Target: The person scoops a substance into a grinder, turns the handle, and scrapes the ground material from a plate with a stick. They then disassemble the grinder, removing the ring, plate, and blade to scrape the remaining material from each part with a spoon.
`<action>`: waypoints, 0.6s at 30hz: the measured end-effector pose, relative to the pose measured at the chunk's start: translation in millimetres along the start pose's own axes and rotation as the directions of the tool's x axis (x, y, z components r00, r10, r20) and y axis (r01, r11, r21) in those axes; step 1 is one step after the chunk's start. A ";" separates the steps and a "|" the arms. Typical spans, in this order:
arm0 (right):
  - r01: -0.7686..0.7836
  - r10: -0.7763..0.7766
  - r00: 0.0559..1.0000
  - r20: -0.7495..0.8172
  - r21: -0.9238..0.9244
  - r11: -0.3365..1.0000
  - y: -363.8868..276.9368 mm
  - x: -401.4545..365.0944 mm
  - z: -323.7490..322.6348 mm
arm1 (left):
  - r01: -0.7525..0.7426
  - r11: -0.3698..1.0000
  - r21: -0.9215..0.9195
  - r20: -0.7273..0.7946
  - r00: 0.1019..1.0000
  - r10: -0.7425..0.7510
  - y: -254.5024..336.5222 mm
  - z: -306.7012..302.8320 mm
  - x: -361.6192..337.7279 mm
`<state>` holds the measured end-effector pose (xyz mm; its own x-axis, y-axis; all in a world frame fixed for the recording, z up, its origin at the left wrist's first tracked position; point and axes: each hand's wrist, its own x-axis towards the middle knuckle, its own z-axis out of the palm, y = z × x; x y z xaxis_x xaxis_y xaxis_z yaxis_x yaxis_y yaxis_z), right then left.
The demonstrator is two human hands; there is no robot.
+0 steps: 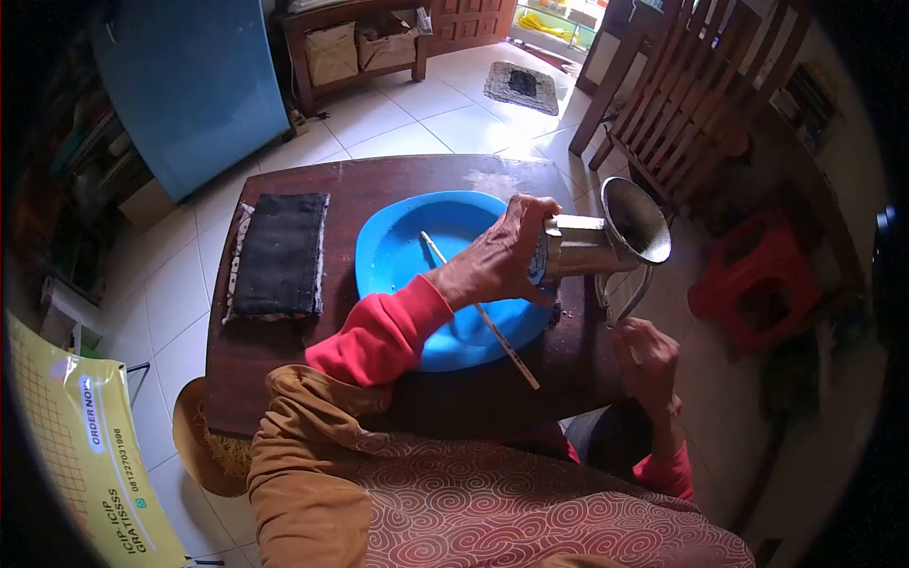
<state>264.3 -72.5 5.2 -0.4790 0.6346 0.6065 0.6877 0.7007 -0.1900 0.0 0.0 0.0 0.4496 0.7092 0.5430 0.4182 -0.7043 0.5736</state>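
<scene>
A metal grinder (582, 246) with a round funnel mouth (636, 220) stands at the right edge of the dark wooden table (379, 170). My left hand (502, 256) is wrapped round the grinder's left end, above the basin. Lower right, my right hand (649, 364) is closed on the grinder's curved crank handle (632, 298). A wide blue basin (379, 251) sits on the table under my left forearm. One thin pale stick (507, 346) lies slanted across the basin, its lower end past the rim; my left wrist hides part of it.
A folded black cloth (279, 256) lies on the table's left side. Beyond the table are a blue cabinet (194, 95), a wooden chair (677, 104), a red stool (757, 284) and a floor mat (521, 87). A yellow banner (80, 445) and a round basket (213, 445) are lower left.
</scene>
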 end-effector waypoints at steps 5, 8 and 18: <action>-0.026 0.027 0.993 -0.115 0.008 1.000 0.5 -12.9 15.7 | 0.365 0.927 -0.087 0.033 0.931 -0.363 6.8 -1.0 5.2; -0.046 0.051 0.989 -0.139 0.035 0.998 -10.9 -19.2 26.3 | 0.389 0.921 0.030 0.101 0.915 -0.390 -18.3 9.5 1.2; -0.016 0.009 0.989 -0.150 -0.044 0.999 -11.3 -24.9 34.0 | 0.068 0.998 -0.005 -0.004 0.998 -0.068 10.3 -8.2 5.5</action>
<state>250.0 -85.1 -34.0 -0.3854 0.5846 0.7140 0.7187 0.6755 -0.1652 0.3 -3.1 14.0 0.4167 0.7557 0.5052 0.4439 -0.6542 0.6124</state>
